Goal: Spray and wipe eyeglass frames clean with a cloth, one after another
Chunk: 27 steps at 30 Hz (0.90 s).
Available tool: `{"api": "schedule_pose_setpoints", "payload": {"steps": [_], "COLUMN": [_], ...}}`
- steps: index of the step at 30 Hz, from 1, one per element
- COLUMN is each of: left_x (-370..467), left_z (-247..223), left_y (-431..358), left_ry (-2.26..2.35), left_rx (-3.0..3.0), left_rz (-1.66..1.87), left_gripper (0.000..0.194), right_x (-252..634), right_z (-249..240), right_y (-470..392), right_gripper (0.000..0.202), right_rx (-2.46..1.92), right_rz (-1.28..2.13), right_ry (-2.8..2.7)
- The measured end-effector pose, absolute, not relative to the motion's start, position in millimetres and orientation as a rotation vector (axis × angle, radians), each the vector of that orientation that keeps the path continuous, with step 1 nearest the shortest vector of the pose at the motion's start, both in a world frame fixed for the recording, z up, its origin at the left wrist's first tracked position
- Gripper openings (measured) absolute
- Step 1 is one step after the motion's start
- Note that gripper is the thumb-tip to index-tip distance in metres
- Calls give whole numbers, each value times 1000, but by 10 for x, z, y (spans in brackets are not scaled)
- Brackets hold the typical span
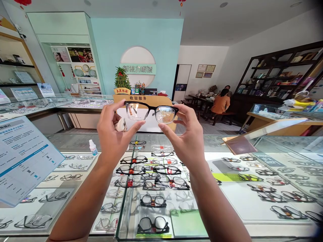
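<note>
Both my hands hold up a pair of dark-framed eyeglasses (152,108) above the glass display case, its clear lenses facing me. My left hand (113,127) grips the left end of the frame, thumb under the lens. A crumpled white cloth (121,125) is tucked in that same palm. On the other side, my right hand (185,129) pinches the right end, its thumb below the right lens. Beneath them, several spectacles (168,169) with red tags rest on and inside the glass display case (121,208).
Near my left forearm stands a small white spray bottle (93,148). A printed chart (22,161) leans at the left edge. To the right, a tilted mirror-like panel (239,144) rests on the glass. Beyond are a wooden counter (161,101) and a seated person (221,102).
</note>
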State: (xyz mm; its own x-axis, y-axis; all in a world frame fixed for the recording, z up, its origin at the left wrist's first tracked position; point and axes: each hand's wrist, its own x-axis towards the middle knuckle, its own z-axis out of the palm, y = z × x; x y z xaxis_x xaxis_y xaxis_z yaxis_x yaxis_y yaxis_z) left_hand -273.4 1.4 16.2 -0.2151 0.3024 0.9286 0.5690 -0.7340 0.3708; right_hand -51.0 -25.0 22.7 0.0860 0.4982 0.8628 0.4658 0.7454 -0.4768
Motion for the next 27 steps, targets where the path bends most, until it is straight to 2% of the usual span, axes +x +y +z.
{"api": "schedule_pose_setpoints", "payload": {"steps": [27], "left_x": [-2727], "left_z": [159], "left_y": [24], "left_ry": [-928], "left_rx": [-1833], "left_rz": [-2041], "left_gripper": [73], "right_x": [-518], "right_z": [213], "right_y": [-256], "right_gripper": [51], "right_rx": [-807], "right_rz": [-17], "right_ry": [-1524]}}
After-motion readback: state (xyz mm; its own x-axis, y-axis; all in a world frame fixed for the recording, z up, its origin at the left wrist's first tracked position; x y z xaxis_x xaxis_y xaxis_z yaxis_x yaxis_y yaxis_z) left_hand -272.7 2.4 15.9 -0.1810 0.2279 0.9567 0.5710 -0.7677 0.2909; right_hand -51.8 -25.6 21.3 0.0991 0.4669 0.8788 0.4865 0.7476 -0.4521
